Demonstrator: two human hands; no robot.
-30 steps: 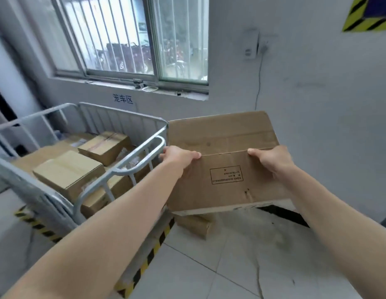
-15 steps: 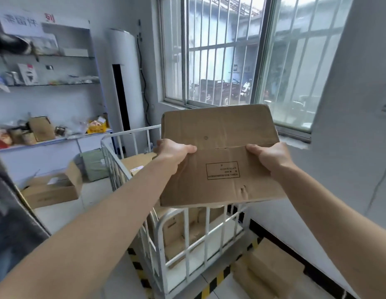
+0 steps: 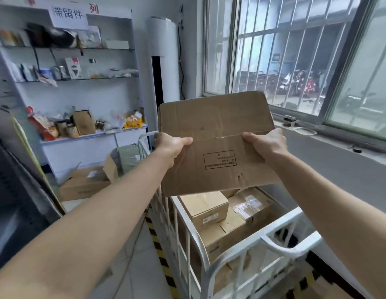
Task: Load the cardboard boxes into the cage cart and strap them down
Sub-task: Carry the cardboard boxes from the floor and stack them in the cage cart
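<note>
Both hands, left hand [image 3: 170,145] and right hand [image 3: 265,144], grip the cardboard box [image 3: 215,143] crosswise, seemingly printed upside-down.

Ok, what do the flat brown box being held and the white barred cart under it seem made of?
The flat brown box looks like corrugated cardboard, matte: creases, dents and a small tear near its lower edge. The white barred cart is probably painted metal tubing, smooth and slightly glossy: light glints along its rounded rails.
</note>
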